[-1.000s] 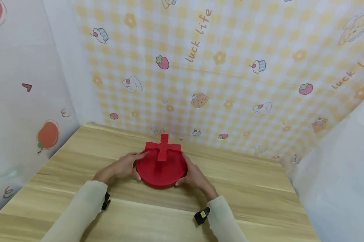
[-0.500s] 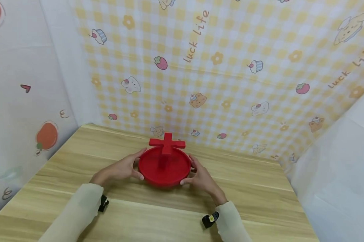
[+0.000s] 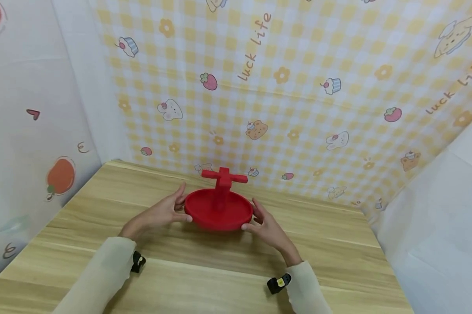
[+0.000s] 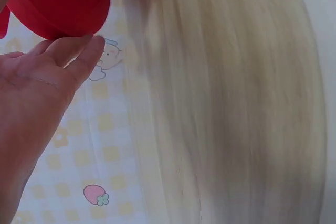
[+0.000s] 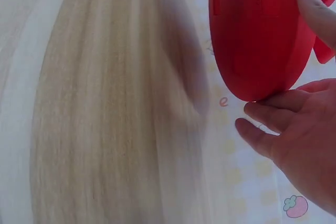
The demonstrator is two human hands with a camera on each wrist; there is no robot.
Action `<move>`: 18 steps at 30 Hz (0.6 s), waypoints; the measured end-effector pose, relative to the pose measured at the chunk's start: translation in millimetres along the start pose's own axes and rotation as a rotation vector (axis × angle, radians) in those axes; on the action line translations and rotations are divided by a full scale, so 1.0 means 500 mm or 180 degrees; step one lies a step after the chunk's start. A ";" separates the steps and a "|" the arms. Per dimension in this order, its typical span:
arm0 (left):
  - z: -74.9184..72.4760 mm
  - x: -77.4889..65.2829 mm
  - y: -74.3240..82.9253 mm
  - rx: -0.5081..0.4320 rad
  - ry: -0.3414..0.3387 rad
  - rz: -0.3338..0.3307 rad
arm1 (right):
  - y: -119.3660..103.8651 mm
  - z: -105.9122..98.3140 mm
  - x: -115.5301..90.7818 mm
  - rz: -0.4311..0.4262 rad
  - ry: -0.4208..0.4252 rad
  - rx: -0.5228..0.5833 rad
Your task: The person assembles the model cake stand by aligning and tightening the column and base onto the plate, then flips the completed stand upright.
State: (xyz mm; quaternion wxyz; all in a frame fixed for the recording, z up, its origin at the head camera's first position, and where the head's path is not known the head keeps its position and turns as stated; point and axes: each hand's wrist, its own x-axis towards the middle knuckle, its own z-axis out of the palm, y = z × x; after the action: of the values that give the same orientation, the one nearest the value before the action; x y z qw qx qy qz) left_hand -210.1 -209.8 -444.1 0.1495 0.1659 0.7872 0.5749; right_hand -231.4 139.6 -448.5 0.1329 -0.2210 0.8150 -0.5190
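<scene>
Both hands hold a red round shallow dish [image 3: 236, 221] by its opposite sides. From its middle rises a post topped with a red cross-shaped piece [image 3: 225, 178]. My left hand [image 3: 163, 213] grips the left side, thumb at the near edge and fingers behind. The right hand [image 3: 273, 229] pinches the right side in the same way. In the right wrist view the flat underside of the dish [image 5: 252, 40] shows faint square outlines, raised off the table. The left wrist view catches the dish [image 4: 63, 3] against the left fingertips.
A wood-grain table [image 3: 196, 279] lies beneath. Behind it hangs a yellow-checked cloth [image 3: 298, 104] with printed cartoons, close to the cross piece. White sheets [image 3: 35, 144] stand at the left and right sides. Each wrist carries a small black camera [image 3: 279, 283].
The dish has moved up and slightly right and tipped, so its post now shows more from the side. Both hands have moved along with it, keeping their grip.
</scene>
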 end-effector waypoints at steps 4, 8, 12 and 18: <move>0.008 0.005 0.005 -0.0183 -0.0040 -0.0060 | -0.005 -0.012 -0.007 -0.0012 0.0052 -0.0032; 0.014 0.011 0.011 -0.0292 0.0011 -0.0020 | -0.007 -0.021 -0.011 -0.0003 0.0025 -0.0004; 0.017 0.019 0.021 -0.0290 0.0175 0.0117 | -0.001 -0.027 -0.013 -0.0103 0.0022 0.0160; 0.019 0.022 0.036 -0.0145 0.0417 0.0237 | 0.000 -0.030 -0.010 -0.0150 -0.0038 0.0399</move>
State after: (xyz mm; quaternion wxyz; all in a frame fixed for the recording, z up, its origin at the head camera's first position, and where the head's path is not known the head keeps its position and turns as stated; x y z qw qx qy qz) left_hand -214.4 -191.7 -430.3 0.0799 0.1537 0.7752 0.6075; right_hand -233.6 154.0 -442.3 0.1391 -0.2345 0.7746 -0.5707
